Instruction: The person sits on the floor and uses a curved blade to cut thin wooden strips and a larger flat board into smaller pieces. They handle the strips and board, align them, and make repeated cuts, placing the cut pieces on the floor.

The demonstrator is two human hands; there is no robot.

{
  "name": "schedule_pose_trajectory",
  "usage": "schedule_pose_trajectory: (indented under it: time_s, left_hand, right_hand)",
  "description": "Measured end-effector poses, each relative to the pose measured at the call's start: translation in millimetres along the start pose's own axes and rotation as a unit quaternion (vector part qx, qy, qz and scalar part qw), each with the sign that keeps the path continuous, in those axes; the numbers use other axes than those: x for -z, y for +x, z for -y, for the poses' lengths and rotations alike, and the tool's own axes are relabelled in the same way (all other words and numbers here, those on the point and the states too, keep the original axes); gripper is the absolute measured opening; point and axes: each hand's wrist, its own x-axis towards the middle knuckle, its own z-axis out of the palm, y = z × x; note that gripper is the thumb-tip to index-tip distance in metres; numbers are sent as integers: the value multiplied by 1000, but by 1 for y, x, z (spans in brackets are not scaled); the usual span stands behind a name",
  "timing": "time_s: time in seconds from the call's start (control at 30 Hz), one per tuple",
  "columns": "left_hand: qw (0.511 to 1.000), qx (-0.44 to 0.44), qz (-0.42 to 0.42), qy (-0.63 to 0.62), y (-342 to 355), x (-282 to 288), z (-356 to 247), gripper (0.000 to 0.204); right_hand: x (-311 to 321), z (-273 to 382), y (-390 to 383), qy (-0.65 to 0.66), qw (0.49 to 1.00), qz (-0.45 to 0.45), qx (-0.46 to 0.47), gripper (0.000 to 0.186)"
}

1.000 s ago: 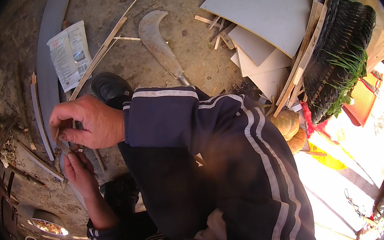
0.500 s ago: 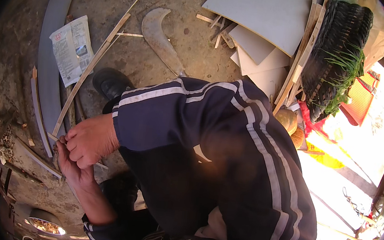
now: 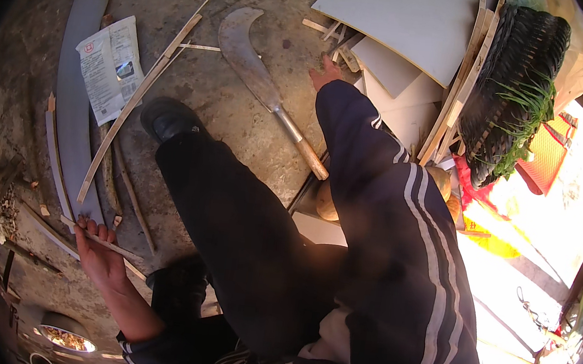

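Holding a thin wooden strip (image 3: 118, 248), the left hand (image 3: 103, 266) is resting low and well to the left of the billhook (image 3: 272, 98), palm turned upward, thumb and fingers pinching the piece. This strip is being held singly, while a longer strip (image 3: 152, 78) is lying loose on the billhook's left side; whether the held one is finished, the view isn't showing. The right hand (image 3: 325, 75), its arm lying outstretched on the billhook's right side, is hovering near a small wooden block (image 3: 347, 58); whether its fingers are gripping anything, I cannot tell.
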Motion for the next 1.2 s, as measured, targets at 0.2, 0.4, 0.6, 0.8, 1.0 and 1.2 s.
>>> schedule_pose_trajectory:
  time_s: [0.2, 0.4, 0.6, 0.8, 1.0, 1.2]
  left_hand:
    - [1000, -7, 12, 27, -2, 1, 0, 18]
    - [998, -3, -37, 54, 1, 3, 3, 19]
    - [998, -7, -25, 65, 4, 6, 3, 20]
    - [998, 0, 8, 63, 9, 11, 2, 19]
    - [997, -4, -12, 74, 7, 15, 5, 19]
    - [994, -10, -52, 93, 6, 14, 5, 21]
  right_hand:
    - [12, 29, 35, -30, 992, 70, -101, 73]
    - [-1, 12, 41, 20, 996, 40, -76, 63]
    - [-21, 39, -4, 85, 996, -21, -12, 61]
    - [-33, 12, -7, 178, 980, -80, -35, 61]
    - [5, 43, 11, 56, 992, -55, -96, 66]
    - [6, 40, 36, 47, 990, -120, -62, 48]
